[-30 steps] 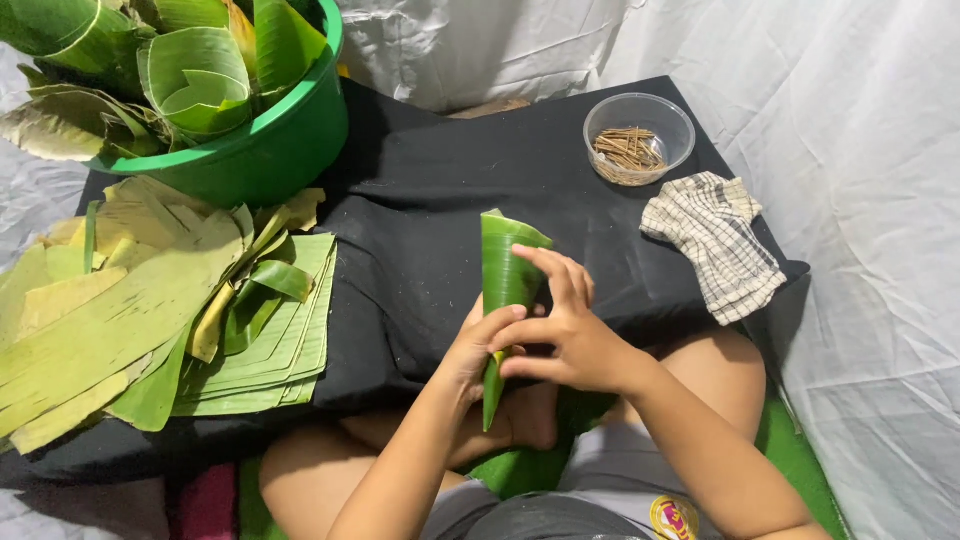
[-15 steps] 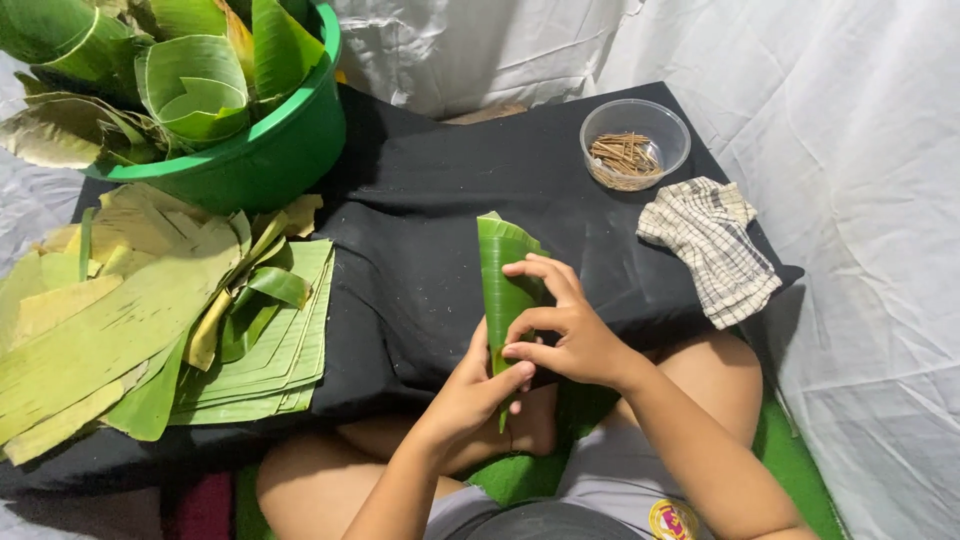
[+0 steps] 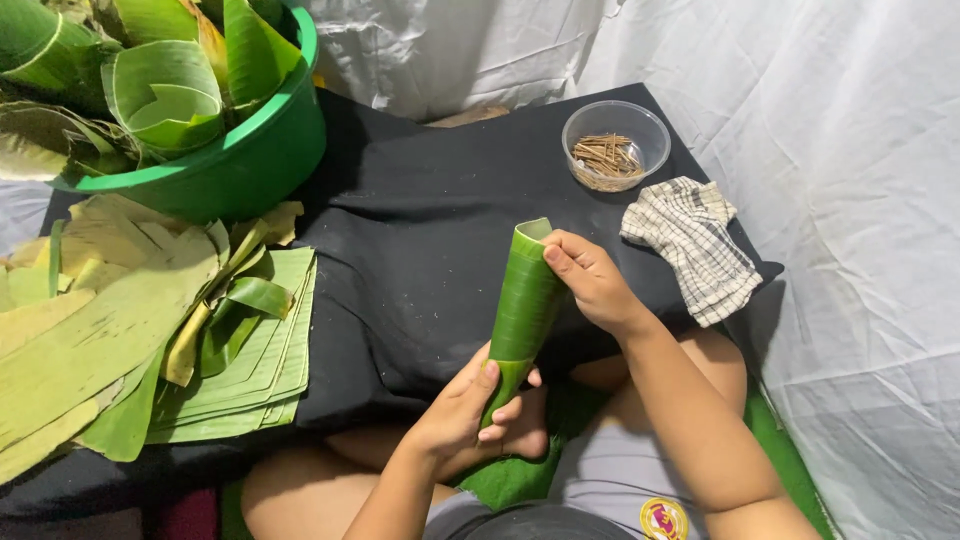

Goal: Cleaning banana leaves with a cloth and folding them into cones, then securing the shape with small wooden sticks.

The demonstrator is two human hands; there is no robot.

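— Fingers of the left hand (image 3: 462, 415)?
— Clenched round the narrow bottom end of the rolled banana leaf (image 3: 522, 310); the right hand (image 3: 592, 280) pinches its open top.
— Where is it?
— Over the black counter (image 3: 420, 250). Checked cloth (image 3: 692, 245) at 3 o'clock, bowl of sticks (image 3: 614, 145) at 1, green tub (image 3: 250, 150) at 10.

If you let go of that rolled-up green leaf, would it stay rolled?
Probably not: the leaf roll looks thin and springy, and both the left hand and right hand pinch it. It seems light, and being round it might roll on the black cloth.
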